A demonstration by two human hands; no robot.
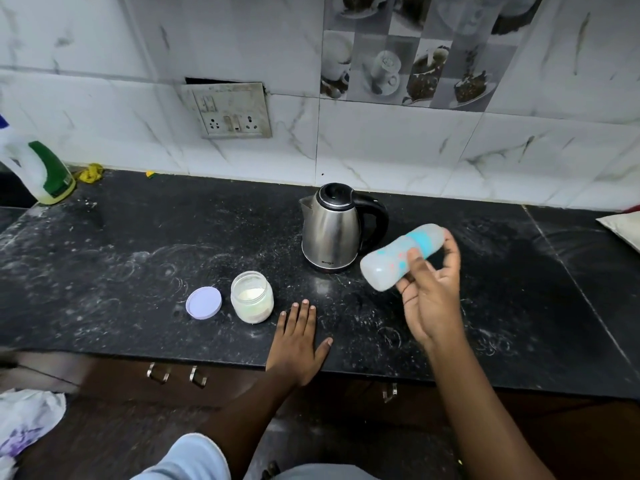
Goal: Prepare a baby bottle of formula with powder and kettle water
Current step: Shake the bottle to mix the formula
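left hand (298,344) flat (splayed), right hand (429,299) gripping

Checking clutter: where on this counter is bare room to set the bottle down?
Bare counter runs left of the lid, and right of the right hand toward the pillow. It is crowded centrally: jar, kettle and flat left hand.

We see open bench (121,271) along the left half and at the right edge. Mid-bench, the kettle (334,228), jar (252,296) and lid (203,302) block passage; a spray bottle (41,171) stands in the back left corner. Our left hand (298,344) lies flat at the front edge.
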